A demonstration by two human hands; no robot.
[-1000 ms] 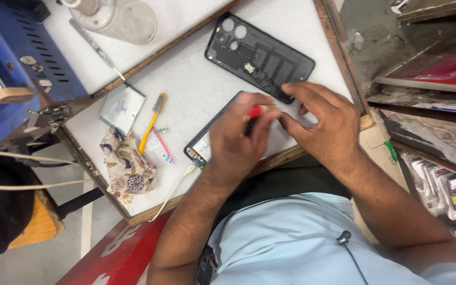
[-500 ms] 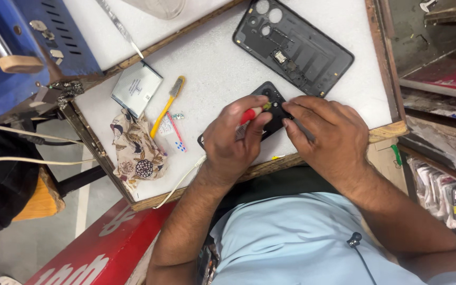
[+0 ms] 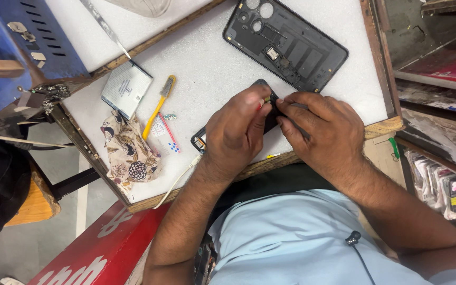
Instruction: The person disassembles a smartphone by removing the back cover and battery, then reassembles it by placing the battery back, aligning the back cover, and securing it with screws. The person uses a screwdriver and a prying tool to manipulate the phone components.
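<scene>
A red-handled screwdriver [image 3: 263, 102] was pinched in the left hand [image 3: 237, 129]; the black phone [image 3: 262, 113] was gripped by right hand [image 3: 320, 132] fingers.

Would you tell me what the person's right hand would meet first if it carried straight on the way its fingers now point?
The right hand points up and left across the white pad. Apart from the dark phone it already touches, it would probably meet the left hand first, whose fingertips lie just ahead.
</scene>
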